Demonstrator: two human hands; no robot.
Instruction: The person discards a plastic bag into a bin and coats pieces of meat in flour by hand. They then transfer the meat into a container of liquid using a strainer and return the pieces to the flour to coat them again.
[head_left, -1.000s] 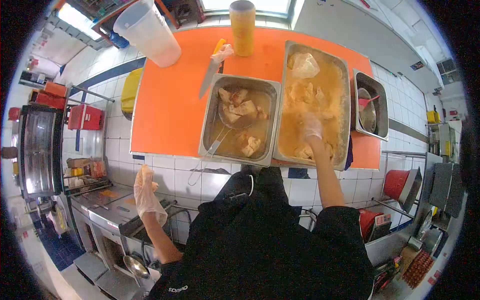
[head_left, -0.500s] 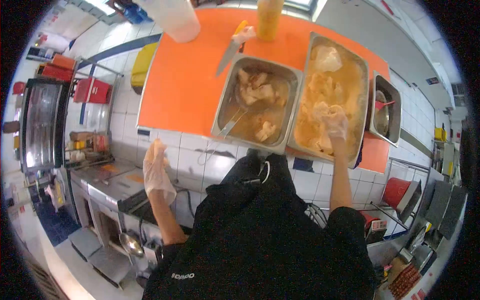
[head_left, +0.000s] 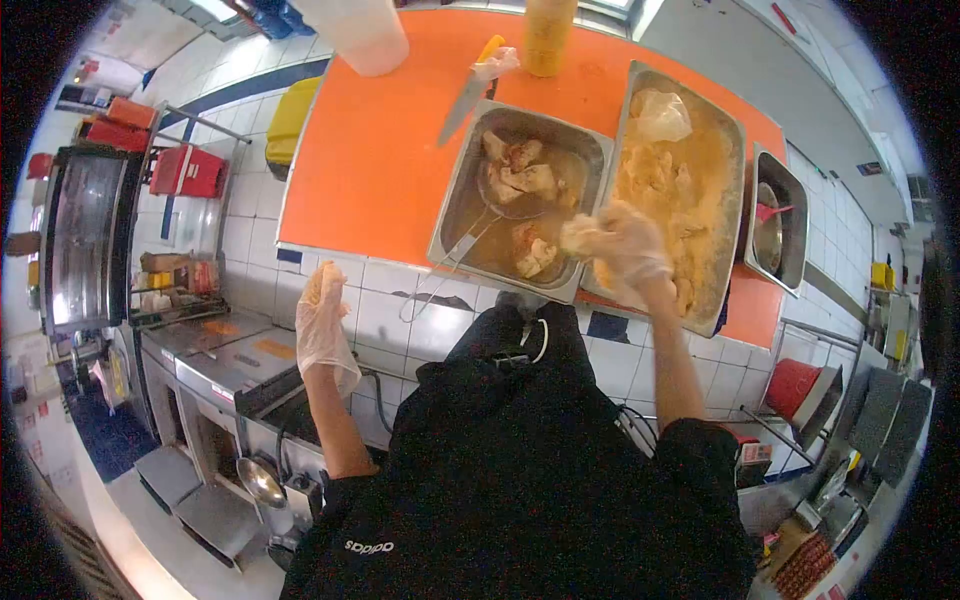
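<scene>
My right hand [head_left: 635,250], in a clear plastic glove, is closed on a flour-coated chicken piece [head_left: 583,238] over the shared rim of two steel pans. Under it, the right pan [head_left: 735,225] holds flour [head_left: 705,160] with several coated pieces and a clear plastic bag [head_left: 663,117]. In the left pan [head_left: 600,150], chicken pieces [head_left: 525,180] sit in cloudy liquid, some in a wire strainer [head_left: 465,245] whose handle crosses the front rim. My left hand [head_left: 325,310], gloved with flour-caked fingertips, is raised off the table's front edge, loosely open and apparently holding nothing.
On the orange table [head_left: 350,170] lie a knife [head_left: 465,105] with a yellow handle, a white plastic container [head_left: 365,40] and a yellowish container [head_left: 548,40]. A smaller steel pan [head_left: 790,220] with a pink-handled utensil stands right. Steel kitchen equipment [head_left: 220,365] is at left.
My right hand has lifted from the flour and moved left toward the liquid pan, with a coated chicken piece in its fingers. My left hand has barely shifted.
</scene>
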